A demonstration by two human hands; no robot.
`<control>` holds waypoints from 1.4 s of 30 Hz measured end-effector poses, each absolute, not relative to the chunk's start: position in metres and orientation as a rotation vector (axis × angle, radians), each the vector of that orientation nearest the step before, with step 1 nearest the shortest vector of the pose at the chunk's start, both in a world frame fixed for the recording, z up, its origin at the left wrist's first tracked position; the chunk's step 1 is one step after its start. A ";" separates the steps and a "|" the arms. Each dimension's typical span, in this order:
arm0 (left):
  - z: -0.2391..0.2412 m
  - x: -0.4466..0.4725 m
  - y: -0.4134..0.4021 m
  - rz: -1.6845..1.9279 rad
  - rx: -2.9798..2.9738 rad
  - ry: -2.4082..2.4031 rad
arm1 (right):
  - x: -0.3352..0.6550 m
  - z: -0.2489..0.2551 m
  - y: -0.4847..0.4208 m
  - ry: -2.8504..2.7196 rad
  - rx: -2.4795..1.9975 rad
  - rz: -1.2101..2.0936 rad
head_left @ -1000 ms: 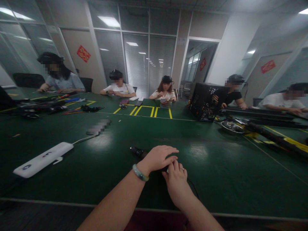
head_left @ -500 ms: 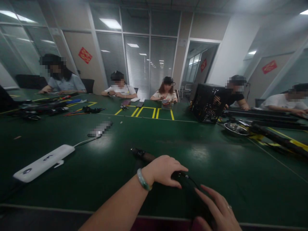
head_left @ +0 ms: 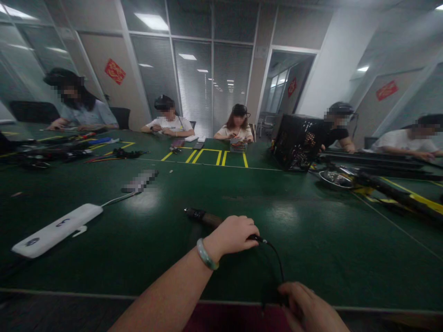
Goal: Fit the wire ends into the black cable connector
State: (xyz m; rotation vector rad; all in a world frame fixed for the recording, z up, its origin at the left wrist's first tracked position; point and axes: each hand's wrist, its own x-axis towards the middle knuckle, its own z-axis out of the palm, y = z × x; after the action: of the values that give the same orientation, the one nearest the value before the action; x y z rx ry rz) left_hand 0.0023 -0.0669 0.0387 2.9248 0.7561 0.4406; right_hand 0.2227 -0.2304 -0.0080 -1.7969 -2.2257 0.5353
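Your screwdriver [head_left: 207, 218] lies slanted on the counter [head_left: 328, 249], its tip pointing away to your left. It looks rigid and probably has moderate weight; the smooth, round barrel could roll, so hold it around the thick middle. The cord [head_left: 278, 257] should be light and bendy, best taken near its plug end rather than tugged mid-length. Your left hand [head_left: 234, 235] is palm down, forearm reaching in from the lower left, fingers wrapped over the barrel's rear. Your right hand [head_left: 306, 302] sits low by the near edge, fingers curled closed around the cord.
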 end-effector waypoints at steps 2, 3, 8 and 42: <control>0.039 0.004 -0.066 0.487 2.917 0.817 | 0.215 0.011 -0.221 -2.158 -1.881 0.574; 0.040 0.004 -0.066 0.513 2.909 0.852 | 0.214 0.019 -0.216 -2.139 -1.888 0.584; 0.038 0.003 -0.056 0.640 2.851 1.038 | 0.217 0.051 -0.173 -2.033 -1.802 0.677; 0.019 -0.009 -0.017 0.632 2.648 1.323 | 0.196 0.001 -0.025 -1.934 -1.548 1.046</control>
State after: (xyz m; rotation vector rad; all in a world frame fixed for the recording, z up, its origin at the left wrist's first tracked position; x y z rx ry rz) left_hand -0.0088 -0.0166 0.0185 2.6482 1.3229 0.6316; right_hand 0.1960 -0.0254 0.0009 -1.5478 -1.9344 1.0462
